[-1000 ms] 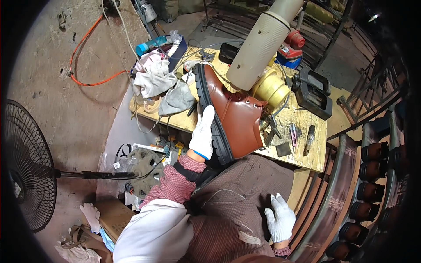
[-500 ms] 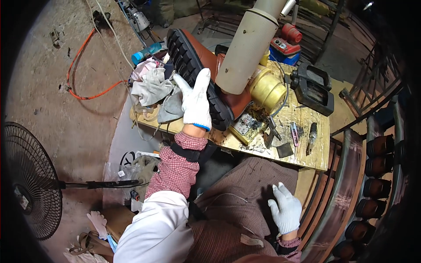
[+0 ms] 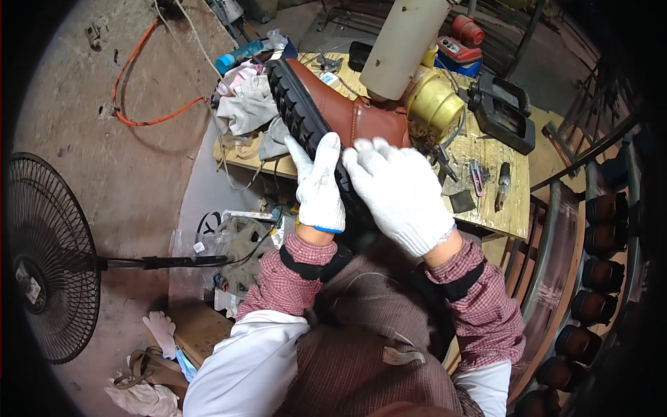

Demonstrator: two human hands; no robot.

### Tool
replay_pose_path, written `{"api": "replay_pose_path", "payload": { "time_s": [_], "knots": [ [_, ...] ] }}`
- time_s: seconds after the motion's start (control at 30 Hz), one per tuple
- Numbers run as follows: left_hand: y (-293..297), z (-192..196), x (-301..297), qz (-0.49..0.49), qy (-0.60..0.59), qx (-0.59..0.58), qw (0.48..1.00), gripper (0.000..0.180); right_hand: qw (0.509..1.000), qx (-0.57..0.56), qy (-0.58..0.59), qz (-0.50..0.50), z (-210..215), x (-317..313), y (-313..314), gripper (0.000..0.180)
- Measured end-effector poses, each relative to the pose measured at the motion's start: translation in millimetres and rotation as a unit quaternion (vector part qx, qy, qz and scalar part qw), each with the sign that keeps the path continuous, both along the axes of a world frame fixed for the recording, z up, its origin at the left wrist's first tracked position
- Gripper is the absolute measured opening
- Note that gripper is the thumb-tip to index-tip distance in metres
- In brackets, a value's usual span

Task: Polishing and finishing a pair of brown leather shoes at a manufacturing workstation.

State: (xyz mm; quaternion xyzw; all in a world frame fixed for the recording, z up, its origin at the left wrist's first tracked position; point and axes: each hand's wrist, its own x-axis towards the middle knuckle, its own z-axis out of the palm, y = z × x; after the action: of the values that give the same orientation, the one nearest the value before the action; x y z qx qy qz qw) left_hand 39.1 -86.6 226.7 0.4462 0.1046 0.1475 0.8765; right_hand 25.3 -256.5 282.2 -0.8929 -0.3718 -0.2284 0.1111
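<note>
Left hand, knit-gloved, grip spread on smooth boot's lugged sole; right hand's grip I can't tell

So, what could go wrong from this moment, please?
The brown leather boot might slip: the left hand lies against its black lugged sole, and how firmly it grips cannot be seen. The upper could scuff on the grey tube, whose lower end appears close. The right hand could knock the pink-handled tool on the table.
</note>
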Motion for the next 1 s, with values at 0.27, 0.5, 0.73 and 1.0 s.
{"api": "replay_pose_path", "payload": {
  "time_s": [0.27,0.5,0.73,1.0],
  "knots": [
    [44,-7,13,0.015,-0.013,0.046,0.999,0.104,0.866,-0.236,0.440,0.039,-77,-111,-92,0.018],
    [48,-104,-22,-0.299,0.022,-0.136,0.944,0.119,0.887,0.210,0.316,-0.264,-101,-180,-124,0.022],
    [14,-132,-18,-0.506,0.128,-0.270,0.809,0.127,0.911,0.137,0.298,-0.250,-79,-184,-112,0.050],
    [35,-122,-18,-0.368,0.126,-0.116,0.914,0.119,0.963,0.033,0.248,-0.094,-58,-150,-91,0.055]
  ]
}}
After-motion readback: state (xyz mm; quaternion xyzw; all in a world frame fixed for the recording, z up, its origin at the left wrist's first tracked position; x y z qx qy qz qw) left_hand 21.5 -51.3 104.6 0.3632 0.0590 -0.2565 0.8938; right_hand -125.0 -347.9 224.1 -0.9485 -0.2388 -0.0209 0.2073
